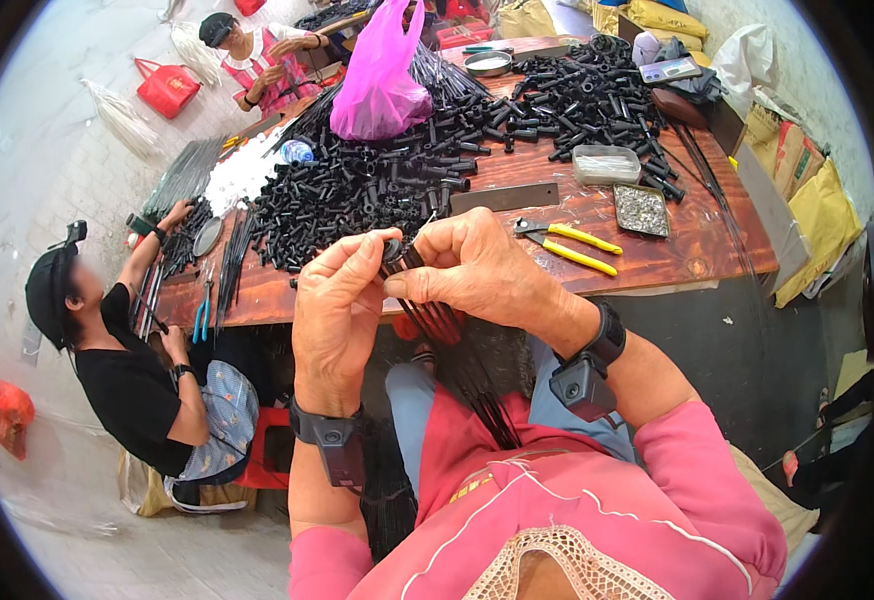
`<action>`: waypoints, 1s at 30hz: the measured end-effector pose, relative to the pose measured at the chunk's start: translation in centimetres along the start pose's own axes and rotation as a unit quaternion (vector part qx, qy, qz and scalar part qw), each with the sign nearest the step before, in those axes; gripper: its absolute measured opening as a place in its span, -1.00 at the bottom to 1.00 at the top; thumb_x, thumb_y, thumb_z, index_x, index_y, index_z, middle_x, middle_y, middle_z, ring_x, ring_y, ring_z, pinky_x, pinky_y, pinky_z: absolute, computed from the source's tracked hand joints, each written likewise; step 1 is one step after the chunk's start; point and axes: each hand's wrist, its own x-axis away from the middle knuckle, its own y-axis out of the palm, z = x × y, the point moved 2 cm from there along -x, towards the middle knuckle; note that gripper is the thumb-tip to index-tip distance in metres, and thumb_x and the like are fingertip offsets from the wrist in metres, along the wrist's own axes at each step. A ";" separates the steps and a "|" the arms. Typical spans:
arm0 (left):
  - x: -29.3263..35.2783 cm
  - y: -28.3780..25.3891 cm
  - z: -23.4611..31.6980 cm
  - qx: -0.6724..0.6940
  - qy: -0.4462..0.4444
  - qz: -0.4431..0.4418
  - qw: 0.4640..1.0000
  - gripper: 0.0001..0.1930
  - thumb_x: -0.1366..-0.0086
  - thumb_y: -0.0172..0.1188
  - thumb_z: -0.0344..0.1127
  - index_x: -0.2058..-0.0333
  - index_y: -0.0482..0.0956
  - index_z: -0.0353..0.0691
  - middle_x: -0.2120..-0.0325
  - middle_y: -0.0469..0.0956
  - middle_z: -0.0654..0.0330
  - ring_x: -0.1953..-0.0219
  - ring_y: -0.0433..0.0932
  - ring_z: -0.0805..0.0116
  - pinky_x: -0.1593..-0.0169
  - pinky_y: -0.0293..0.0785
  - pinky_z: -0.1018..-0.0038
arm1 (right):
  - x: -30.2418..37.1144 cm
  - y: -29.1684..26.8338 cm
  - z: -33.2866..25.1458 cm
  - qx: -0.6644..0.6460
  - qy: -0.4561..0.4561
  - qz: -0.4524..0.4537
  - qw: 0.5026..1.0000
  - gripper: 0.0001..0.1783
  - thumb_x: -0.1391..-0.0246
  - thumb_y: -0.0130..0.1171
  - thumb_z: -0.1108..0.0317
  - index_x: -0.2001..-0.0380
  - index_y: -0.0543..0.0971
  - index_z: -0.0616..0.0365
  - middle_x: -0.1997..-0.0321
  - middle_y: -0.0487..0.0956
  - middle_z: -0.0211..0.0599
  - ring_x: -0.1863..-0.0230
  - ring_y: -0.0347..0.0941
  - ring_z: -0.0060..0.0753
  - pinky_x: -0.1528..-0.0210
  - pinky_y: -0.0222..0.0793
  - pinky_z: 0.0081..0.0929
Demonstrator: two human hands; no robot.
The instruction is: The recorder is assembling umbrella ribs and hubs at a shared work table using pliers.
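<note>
Over my lap, both hands are raised at the table's near edge, holding a bundle of thin black rods [469, 390] with a short black tubular piece [398, 258] at its upper end. My left hand [335, 305] pinches the tubular piece from the left with thumb and fingers. From the right, my right hand [482, 268] closes around the same end, thumb against the rods. The rods run down toward my red apron. Between the fingers, the exact join of rods and tube is hidden. Just right of my right hand lie yellow-handled pliers [579, 248].
Black tubular parts [342, 200] are heaped across the wooden table [697, 245]. A metal bar [505, 197], a plastic box [605, 165] and a tray of small metal pieces [641, 212] lie to the right. A purple bag [382, 95] stands behind. Co-workers sit left [137, 385] and far left [267, 70].
</note>
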 end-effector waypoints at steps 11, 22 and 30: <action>0.8 0.6 -0.5 -0.064 0.091 0.002 0.994 -0.67 -0.18 0.25 -0.52 0.06 0.54 -0.45 0.23 0.60 0.16 0.22 0.54 0.48 0.07 0.42 0.57 | -0.2 -0.9 0.1 -0.059 -0.130 -0.057 0.988 -0.78 -0.02 0.35 0.29 0.51 0.57 0.20 0.67 0.36 -0.62 0.63 0.17 -0.82 0.64 0.05 -0.68; 0.5 -0.3 -1.2 -0.030 0.079 -0.070 0.994 -0.67 -0.27 0.20 -0.42 0.02 0.47 -0.43 0.18 0.57 0.03 0.14 0.57 0.30 -0.02 0.48 0.40 | 1.0 -1.0 -1.0 -0.037 0.019 -0.036 0.998 -0.73 -0.15 0.23 0.27 0.52 0.62 0.27 0.70 0.51 -0.45 0.66 0.38 -0.74 0.66 0.26 -0.67; 1.6 0.1 -0.6 -0.068 0.105 -0.110 0.986 -0.60 -0.25 0.24 -0.23 0.05 0.47 -0.42 0.18 0.48 0.02 0.02 0.42 0.15 -0.10 0.35 0.28 | 0.7 -1.1 -1.8 -0.124 0.064 -0.098 0.985 -0.70 -0.02 0.37 0.18 0.59 0.65 0.20 0.69 0.55 -0.42 0.70 0.37 -0.74 0.71 0.12 -0.75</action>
